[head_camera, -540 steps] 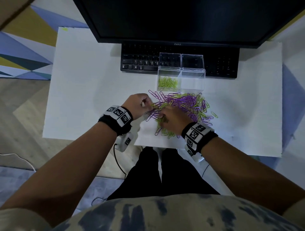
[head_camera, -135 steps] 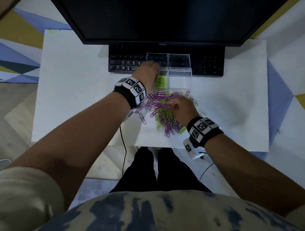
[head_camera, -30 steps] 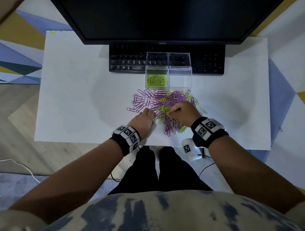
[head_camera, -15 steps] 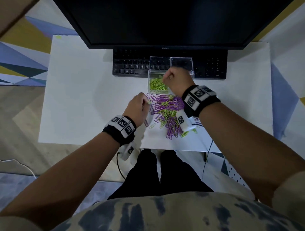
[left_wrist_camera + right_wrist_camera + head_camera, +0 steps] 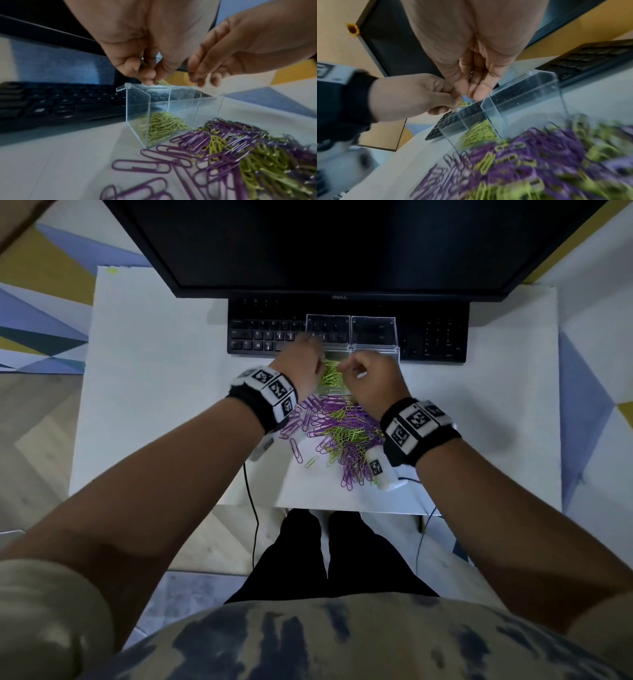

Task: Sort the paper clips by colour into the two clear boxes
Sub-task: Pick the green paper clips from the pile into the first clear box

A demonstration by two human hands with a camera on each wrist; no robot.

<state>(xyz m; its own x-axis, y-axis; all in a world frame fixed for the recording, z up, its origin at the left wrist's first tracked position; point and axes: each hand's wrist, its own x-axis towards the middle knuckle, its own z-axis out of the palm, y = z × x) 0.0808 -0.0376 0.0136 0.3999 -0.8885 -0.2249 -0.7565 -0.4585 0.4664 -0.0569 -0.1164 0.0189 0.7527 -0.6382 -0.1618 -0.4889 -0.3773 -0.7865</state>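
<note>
The left hand (image 5: 301, 364) now joins the right hand (image 5: 371, 378) over the left clear box (image 5: 137, 115), pinching a green clip (image 5: 464, 104). The right hand's fingers hang loose, holding nothing visible. The mixed pile (image 5: 339, 433) lies just before the boxes.

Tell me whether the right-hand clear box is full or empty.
Empty: the right-hand clear box shows only bare walls, while green clips fill its neighbour.

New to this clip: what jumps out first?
The tangled heap of purple and green paper clips on the white table, in front of two clear boxes. The left box holds only green clips; the right box looks empty. Above the left box, the left hand pinches a green clip.
</note>
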